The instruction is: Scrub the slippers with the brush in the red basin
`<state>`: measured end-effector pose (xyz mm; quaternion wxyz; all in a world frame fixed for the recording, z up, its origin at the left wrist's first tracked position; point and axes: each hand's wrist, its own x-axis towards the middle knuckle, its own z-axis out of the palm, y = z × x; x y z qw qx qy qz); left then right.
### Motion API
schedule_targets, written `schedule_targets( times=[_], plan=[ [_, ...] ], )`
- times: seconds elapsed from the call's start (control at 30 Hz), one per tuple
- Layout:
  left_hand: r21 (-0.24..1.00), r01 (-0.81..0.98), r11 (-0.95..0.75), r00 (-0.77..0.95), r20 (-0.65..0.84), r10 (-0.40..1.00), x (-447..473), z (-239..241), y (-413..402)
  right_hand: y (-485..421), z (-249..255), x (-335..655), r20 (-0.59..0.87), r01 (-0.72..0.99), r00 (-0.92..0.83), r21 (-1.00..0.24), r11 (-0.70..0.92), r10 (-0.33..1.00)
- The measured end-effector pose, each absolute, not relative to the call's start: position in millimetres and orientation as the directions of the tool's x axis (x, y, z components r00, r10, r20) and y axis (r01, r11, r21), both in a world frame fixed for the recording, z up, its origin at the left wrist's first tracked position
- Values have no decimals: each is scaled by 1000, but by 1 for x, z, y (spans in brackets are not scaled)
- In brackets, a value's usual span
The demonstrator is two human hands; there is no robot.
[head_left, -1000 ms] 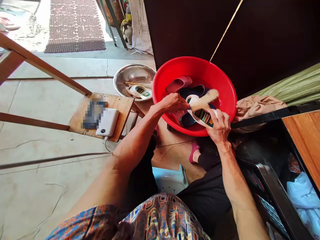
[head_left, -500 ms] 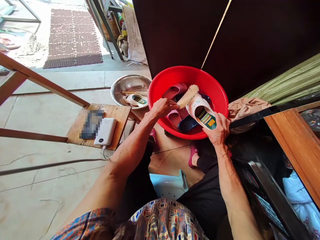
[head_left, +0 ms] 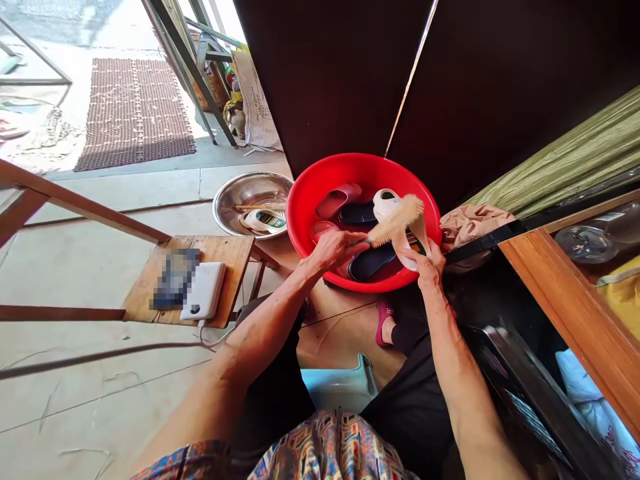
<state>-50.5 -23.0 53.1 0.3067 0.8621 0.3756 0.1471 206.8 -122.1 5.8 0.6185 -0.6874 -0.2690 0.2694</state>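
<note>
A: What does the left hand have?
B: It is clamped on the handle of a pale, long-bristled brush, which slants across the shoe.
A: Which shoe?
B: The white slip-on shoe with a green striped insole, over the right half of the round red plastic basin. The right hand grips its near end.
A: So the hands are apart?
B: Yes, each on its own thing, with the brush head between them.
A: Are the bristles touching the shoe?
B: They overlap it, but from this angle I can't be sure they press on it.
A: What lies in the basin?
B: A dark blue slipper near the front and a pink slipper toward the back left.
A: And beside it?
B: A shiny steel bowl, holding another white shoe.
</note>
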Motion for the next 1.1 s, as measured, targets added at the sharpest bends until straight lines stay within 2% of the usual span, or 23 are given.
schedule_targets(
  times=[0.1, 0.17, 0.23, 0.33, 0.43, 0.5, 0.6, 0.67, 0.73, 0.83, 0.97, 1.03, 1.1],
  plan=[
    [666, 445, -599, 792, 20, 610, -43, 50, -41, -114, 0, 210, -43, -54, 750, -999, -4, 660],
    [649, 454, -611, 799, 7, 601, -41, 51, -43, -109, -1, 210, -76, -101, 782, -995, 5, 618],
    [614, 536, -580, 734, 0, 679, -41, 54, -33, -107, 2, 206, -183, -180, 764, -981, -69, 618],
    [541, 707, -455, 532, 16, 846, -46, 61, -9, -109, 11, 192, -352, -313, 652, -932, -185, 672],
    [515, 771, -374, 424, 21, 905, -53, 61, 3, -110, 17, 181, -447, -418, 571, -880, -225, 689],
    [539, 734, -413, 473, 30, 881, -56, 56, 1, -108, 19, 178, -521, -494, 507, -828, -264, 686],
    [619, 584, -525, 643, 42, 765, -57, 43, -11, -102, 19, 180, -588, -611, 382, -739, -282, 713],
    [676, 471, -566, 743, 41, 668, -56, 37, -15, -99, 19, 183, -594, -664, 313, -695, -277, 741],
    [694, 445, -566, 768, 29, 640, -55, 35, -14, -99, 17, 186, -600, -686, 248, -663, -300, 760],
    [623, 612, -488, 628, -8, 778, -54, 38, 0, -105, 16, 183, -573, -680, 139, -648, -343, 807],
    [552, 791, -265, 351, -53, 935, -53, 43, 20, -115, 16, 171, -448, -657, -20, -668, -350, 894],
    [583, 779, -232, 319, -49, 947, -52, 44, 21, -117, 15, 166, -414, -661, -52, -668, -342, 909],
    [635, 715, -292, 391, -17, 920, -53, 43, 15, -116, 14, 165, -391, -672, -41, -670, -315, 920]
  ],
)
